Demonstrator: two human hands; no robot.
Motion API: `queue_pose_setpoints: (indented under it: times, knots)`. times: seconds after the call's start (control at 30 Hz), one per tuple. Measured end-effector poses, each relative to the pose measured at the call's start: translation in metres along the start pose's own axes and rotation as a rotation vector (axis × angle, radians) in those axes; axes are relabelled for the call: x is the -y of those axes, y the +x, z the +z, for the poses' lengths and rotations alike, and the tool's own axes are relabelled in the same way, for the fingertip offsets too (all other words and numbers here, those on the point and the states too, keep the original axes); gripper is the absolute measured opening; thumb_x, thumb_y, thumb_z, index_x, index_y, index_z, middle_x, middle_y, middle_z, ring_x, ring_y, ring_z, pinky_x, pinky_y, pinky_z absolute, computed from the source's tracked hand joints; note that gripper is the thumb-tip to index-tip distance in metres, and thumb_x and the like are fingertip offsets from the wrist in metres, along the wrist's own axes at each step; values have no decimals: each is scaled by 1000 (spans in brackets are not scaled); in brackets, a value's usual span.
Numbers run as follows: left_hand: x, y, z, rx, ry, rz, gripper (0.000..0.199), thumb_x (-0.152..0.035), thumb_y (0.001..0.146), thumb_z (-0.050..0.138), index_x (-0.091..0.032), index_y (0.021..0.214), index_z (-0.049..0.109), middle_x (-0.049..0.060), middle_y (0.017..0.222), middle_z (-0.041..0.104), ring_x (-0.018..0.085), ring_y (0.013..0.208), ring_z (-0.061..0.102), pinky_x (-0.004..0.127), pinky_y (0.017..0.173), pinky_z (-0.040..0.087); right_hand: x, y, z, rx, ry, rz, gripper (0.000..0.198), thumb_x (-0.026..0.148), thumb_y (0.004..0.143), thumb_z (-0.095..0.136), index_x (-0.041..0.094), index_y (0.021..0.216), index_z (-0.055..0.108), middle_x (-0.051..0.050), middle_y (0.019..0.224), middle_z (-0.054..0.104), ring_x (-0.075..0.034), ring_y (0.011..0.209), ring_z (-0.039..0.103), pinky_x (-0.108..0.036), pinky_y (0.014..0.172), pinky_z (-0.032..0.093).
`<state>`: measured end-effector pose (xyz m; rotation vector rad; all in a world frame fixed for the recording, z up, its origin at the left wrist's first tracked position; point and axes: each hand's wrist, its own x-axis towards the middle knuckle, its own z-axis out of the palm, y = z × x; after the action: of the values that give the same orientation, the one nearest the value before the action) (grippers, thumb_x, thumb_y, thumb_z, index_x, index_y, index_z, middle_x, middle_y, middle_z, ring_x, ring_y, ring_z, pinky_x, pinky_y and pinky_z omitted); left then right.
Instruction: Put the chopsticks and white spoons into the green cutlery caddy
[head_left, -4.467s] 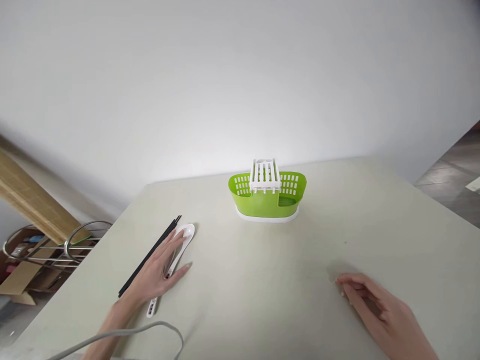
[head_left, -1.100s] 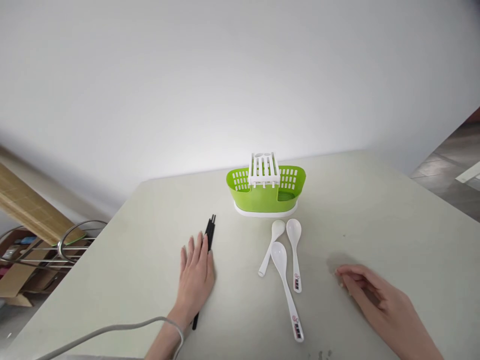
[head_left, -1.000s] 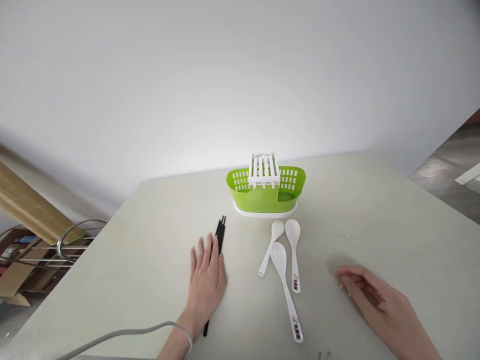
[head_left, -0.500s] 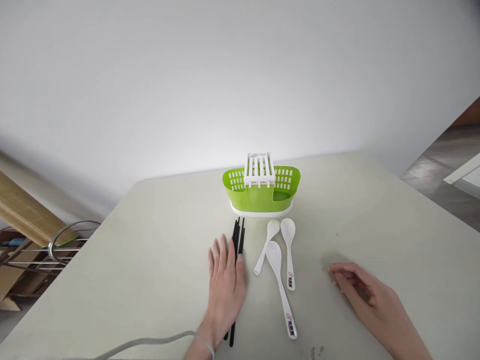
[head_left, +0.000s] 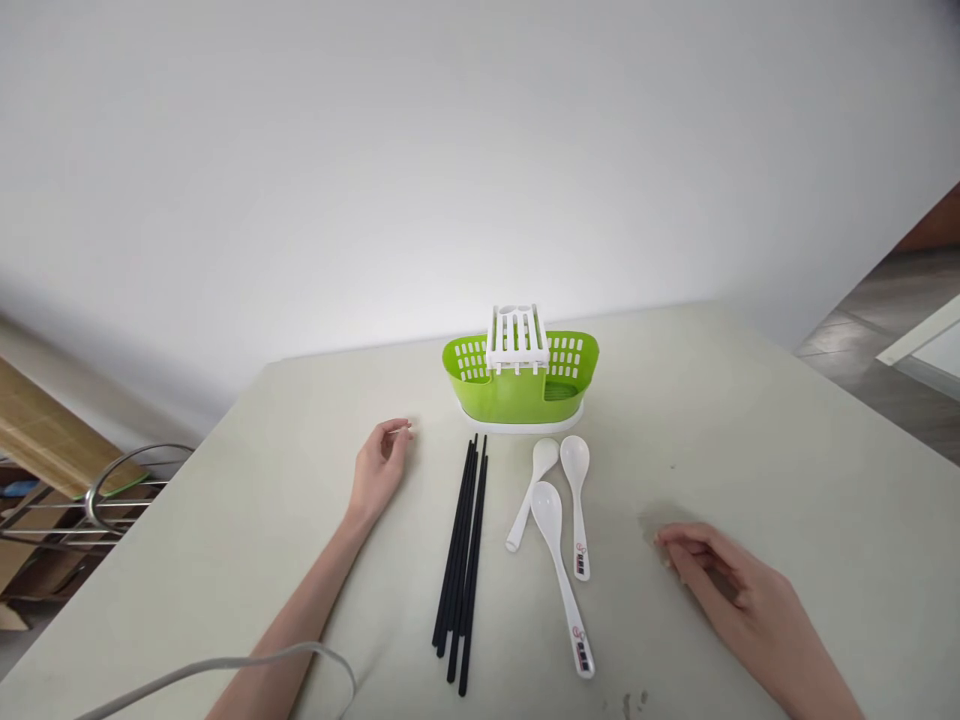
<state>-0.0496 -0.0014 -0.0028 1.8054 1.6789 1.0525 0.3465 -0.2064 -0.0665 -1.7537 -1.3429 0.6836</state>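
- Chopsticks (head_left: 453, 570) bunched beside spoons (head_left: 547, 508), outside basket (head_left: 510, 400): your laying-out looks done, ends uneven.
- Your left hand (head_left: 377, 470): loosely curled, nothing visibly held.
- Your right hand (head_left: 757, 605): same.

looks like a home tbh, plain pale wall (head_left: 480, 150), light tabletop (head_left: 750, 430), green cutlery basket (head_left: 517, 402), black chopsticks (head_left: 454, 560), white spoons (head_left: 547, 508)

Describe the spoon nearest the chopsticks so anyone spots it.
Start at the green basket on the table. Before it, right of the black chopsticks, lies a white spoon, its handle pointing down-left. Unlike the two printed spoons, its handle shows no printing.
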Motion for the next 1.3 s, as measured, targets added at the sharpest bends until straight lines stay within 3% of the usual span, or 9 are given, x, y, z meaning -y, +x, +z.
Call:
queue_pose_setpoints:
  times: [0.17, 0.33, 0.57, 0.9, 1.03, 1.3]
  knots:
    - [-6, 7, -4, 18, -99, -61, 39, -57, 95, 58, -18, 99, 63, 2, 83, 66, 16, 74, 59, 27, 71, 47, 3, 0, 0, -4, -11, 7, 32, 56, 96, 58, 28, 100, 74, -4, 99, 79, -18, 83, 75, -21, 70, 60]
    - [-4, -2, -3, 111, -93, -46, 36, -56, 95, 59, -20, 92, 59, -3, 73, 54, 12, 63, 46, 24, 60, 37, 0, 0, 0, -20, -15, 41, 35, 59, 94, 59, 28, 99, 74, -4, 98, 79, -18, 83, 75, -20, 68, 59]
    - [-3, -1, 2, 142, -7, 7, 35, -55, 95, 57, -20, 89, 60, -4, 70, 50, 13, 63, 45, 25, 59, 36, 2, 0, 1, -37, -20, 27, 35, 58, 94, 59, 26, 98, 75, -5, 92, 79, -19, 80, 75, -21, 68, 60]
    - [-10, -13, 7, 223, 250, 229, 30, -50, 99, 50, -23, 96, 63, 0, 73, 62, 16, 62, 53, 30, 64, 43, 2, 2, 1, -39, 7, 39, 35, 57, 94, 60, 26, 99, 75, -6, 94, 80, -19, 79, 75, -20, 65, 60]
    - [-10, -14, 9, 252, 323, 351, 29, -47, 99, 51, -22, 98, 65, 0, 73, 60, 18, 66, 54, 32, 68, 46, 0, 1, 2, -34, 10, 25, 35, 56, 95, 59, 26, 100, 75, -6, 95, 79, -19, 79, 74, -21, 67, 60]
    - [-9, -16, 10, 322, 332, 461, 25, -45, 97, 58, -21, 102, 64, 0, 80, 60, 17, 73, 58, 35, 83, 48, 2, 0, 0, -28, 1, 42, 35, 57, 96, 58, 26, 101, 74, -6, 93, 78, -19, 81, 74, -21, 66, 59]
